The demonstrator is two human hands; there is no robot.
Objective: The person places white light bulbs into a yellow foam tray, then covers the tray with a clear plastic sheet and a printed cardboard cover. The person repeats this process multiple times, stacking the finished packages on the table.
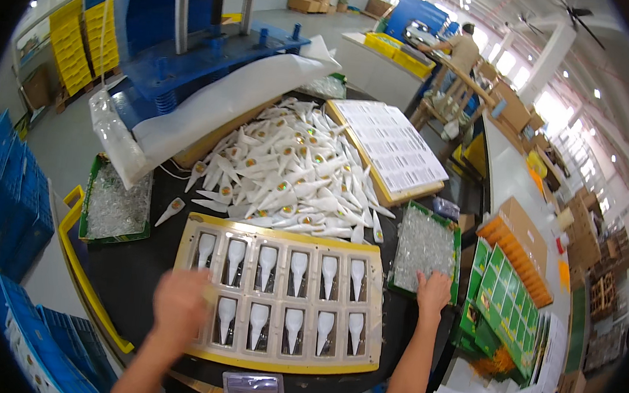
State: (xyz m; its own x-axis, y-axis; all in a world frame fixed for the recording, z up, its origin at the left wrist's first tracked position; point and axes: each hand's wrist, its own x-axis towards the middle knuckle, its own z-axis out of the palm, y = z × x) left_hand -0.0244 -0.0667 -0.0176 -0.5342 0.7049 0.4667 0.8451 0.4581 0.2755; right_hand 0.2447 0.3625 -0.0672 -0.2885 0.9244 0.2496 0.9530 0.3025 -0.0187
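Observation:
A frame-like tray with yellow edges [279, 364] lies before me. Its two rows of pockets hold white pointed pieces [298, 273], shaped like small nozzles, each in a clear plastic shell. My left hand [181, 308] is over the tray's left end, smeared by motion, so its fingers are hard to read. To the right, my right hand [434, 293] reaches into a green box [458, 263] of small clear plastic pieces [425, 242]. Its fingers are bent together at the pieces; what they pinch is hidden. Beyond the tray lies a heap of white pointed pieces [287, 165], several with shiny round stickers.
Another green-edged box of clear pieces [118, 203] stands left. A clear plastic pack [253, 385] lies at the front edge. Printed label sheets [392, 143] lie behind right; green printed cards [506, 300] are stacked right. A blue press [207, 55] stands behind; a person [463, 49] works far off.

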